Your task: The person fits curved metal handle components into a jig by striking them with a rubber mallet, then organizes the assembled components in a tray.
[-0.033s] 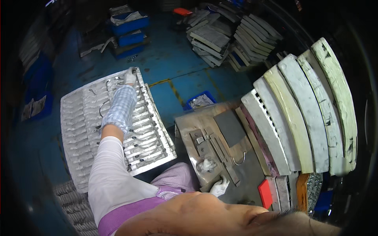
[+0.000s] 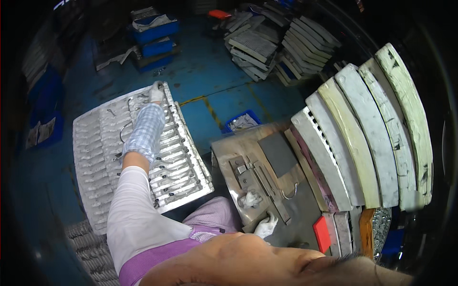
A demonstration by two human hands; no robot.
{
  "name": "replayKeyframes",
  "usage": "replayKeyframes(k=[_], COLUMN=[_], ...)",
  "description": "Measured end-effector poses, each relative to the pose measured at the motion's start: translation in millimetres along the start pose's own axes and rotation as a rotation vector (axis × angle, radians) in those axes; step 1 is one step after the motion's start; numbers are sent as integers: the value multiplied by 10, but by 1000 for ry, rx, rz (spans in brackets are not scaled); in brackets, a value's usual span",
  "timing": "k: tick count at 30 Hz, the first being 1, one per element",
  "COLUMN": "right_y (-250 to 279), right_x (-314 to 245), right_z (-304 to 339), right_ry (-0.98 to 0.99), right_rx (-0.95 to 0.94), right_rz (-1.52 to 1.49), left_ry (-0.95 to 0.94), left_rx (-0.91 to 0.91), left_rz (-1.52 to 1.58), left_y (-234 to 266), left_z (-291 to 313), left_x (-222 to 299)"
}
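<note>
My left hand (image 2: 156,91), in a white glove under a checked sleeve, is at the far right corner of a white foam tray (image 2: 95,114). Its fingers are closed by a small dark-ended piece, which I cannot make out. Rows of slim metal parts (image 2: 179,169) with dark ends lie in the tray's right-hand slots. A curved metal piece (image 2: 125,133) and a small loose part (image 2: 111,112) rest further left. My white-gloved right hand (image 2: 266,225) lies at the near edge of the metal bench (image 2: 229,148), fingers loosely bent and apart, with nothing visible in them.
On the bench are a metal fixture (image 2: 245,174), a dark flat plate (image 2: 278,156), a crumpled white cloth or glove (image 2: 250,199) and a curved metal piece (image 2: 289,193). Foam trays (image 2: 365,124) stand at the right. A red block (image 2: 321,235) and a blue bin (image 2: 242,121) are nearby.
</note>
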State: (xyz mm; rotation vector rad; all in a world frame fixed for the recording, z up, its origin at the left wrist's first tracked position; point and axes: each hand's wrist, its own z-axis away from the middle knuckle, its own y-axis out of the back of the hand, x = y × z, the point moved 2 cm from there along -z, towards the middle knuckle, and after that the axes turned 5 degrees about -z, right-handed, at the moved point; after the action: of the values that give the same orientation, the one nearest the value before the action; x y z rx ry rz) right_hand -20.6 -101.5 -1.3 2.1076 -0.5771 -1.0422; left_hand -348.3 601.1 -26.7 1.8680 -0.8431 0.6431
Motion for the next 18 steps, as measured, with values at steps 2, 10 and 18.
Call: replayKeyframes(k=[2,10,18], right_y=[-17,56,199], right_x=[15,134,133], right_z=[3,6,-74], right_ry=[-9,-60,-68], right_rx=[-8,-87,23], right_rz=[-5,19,-236], left_ry=[152,244,181], left_rx=[181,92,-691], left_rz=[73,950,779], left_y=[128,933,894], left_z=[-58,-110,1280], left_x=[13,555,2891])
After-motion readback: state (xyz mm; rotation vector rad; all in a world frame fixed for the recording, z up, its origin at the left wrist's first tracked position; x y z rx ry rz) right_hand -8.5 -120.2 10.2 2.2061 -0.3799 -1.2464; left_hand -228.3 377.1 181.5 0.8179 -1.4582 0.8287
